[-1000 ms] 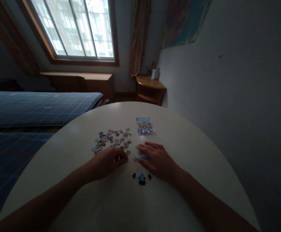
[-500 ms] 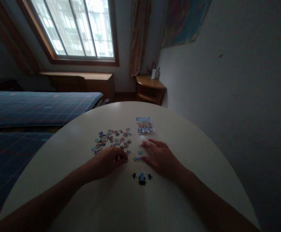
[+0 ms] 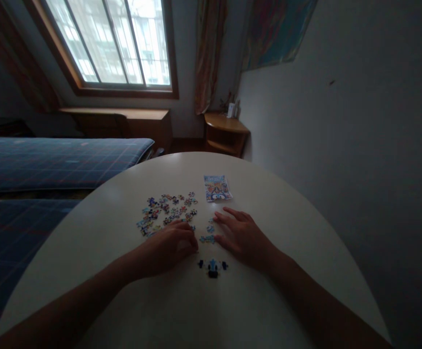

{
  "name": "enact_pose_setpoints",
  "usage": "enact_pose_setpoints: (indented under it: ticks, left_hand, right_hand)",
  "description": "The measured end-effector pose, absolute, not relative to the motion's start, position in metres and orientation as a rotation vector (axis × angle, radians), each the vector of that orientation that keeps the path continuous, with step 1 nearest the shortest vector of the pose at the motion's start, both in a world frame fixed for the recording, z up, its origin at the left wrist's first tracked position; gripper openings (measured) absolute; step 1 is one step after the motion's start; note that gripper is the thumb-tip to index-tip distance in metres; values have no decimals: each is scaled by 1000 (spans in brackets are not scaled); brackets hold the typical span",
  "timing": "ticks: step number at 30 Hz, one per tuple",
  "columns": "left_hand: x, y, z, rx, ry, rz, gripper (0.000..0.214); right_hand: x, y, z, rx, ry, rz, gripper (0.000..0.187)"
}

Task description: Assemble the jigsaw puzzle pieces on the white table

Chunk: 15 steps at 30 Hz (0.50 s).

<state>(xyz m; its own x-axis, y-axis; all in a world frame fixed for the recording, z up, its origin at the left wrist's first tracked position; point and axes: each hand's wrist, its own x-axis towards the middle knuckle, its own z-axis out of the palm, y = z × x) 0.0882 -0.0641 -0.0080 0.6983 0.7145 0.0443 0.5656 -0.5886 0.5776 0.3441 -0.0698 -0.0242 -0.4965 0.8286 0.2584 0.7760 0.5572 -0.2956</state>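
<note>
My left hand (image 3: 172, 247) is closed in a pinch just left of the middle. A small pale edge shows at its fingertips, apparently a jigsaw puzzle piece mostly hidden by the fingers. Beyond it spreads a loose heap of colourful puzzle pieces (image 3: 165, 207). My right hand (image 3: 242, 236) lies open with fingers apart, its tips beside a short column of light blue pieces (image 3: 208, 239). Nearer to me sits a joined cluster of dark and light blue pieces (image 3: 212, 267), with neither hand on it.
A printed picture sheet (image 3: 217, 188) lies beyond my right hand on the round white table (image 3: 269, 300). Left of the table is a bed with a plaid blue mattress (image 3: 61, 162). A wall (image 3: 359, 169) runs along the right; a wooden corner shelf (image 3: 227, 123) stands behind.
My left hand has moved slightly right and toward me, away from the heap, still pinched. My right hand has stayed almost in place.
</note>
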Motion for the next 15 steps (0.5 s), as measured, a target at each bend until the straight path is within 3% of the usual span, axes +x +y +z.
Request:
enact_pose_setpoints:
  ticks: [15]
  left_hand:
    - [102, -67, -31, 2684, 890, 421, 30]
  right_hand:
    - [343, -73, -24, -1314, -2428, 192, 50]
